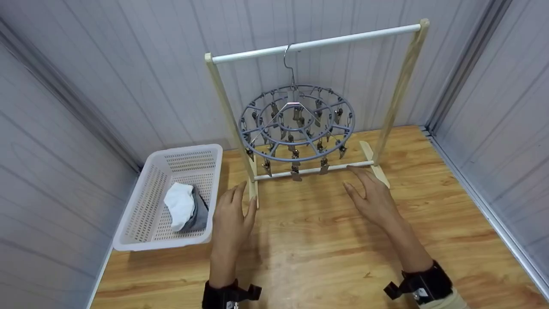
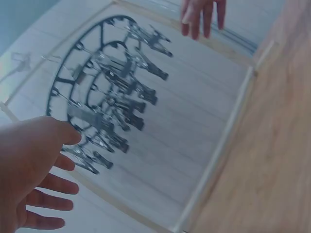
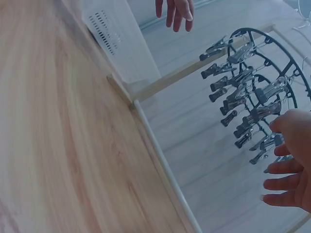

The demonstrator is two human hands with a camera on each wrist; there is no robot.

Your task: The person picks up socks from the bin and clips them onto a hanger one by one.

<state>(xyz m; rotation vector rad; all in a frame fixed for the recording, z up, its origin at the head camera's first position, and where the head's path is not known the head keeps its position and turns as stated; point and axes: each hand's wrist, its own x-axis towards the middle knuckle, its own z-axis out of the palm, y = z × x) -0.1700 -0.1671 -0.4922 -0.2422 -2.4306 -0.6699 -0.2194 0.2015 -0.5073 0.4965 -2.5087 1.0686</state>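
Room above near tabletop (image 1: 309,240); clip hanger (image 1: 296,130), lower bar (image 1: 279,174) obstruct behind.

Clip hanger (image 3: 265,111) — cut off, right wrist view

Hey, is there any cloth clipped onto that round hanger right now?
No, the clips on the round hanger hold nothing, and the white cloth and grey cloth lie in the basket.

Small booth, looks like a recording set: ribbed walls (image 1: 107,68) on three sides, metal corner trim (image 1: 465,64), wood-grain surface (image 1: 321,240), wrist mounts (image 1: 429,281).
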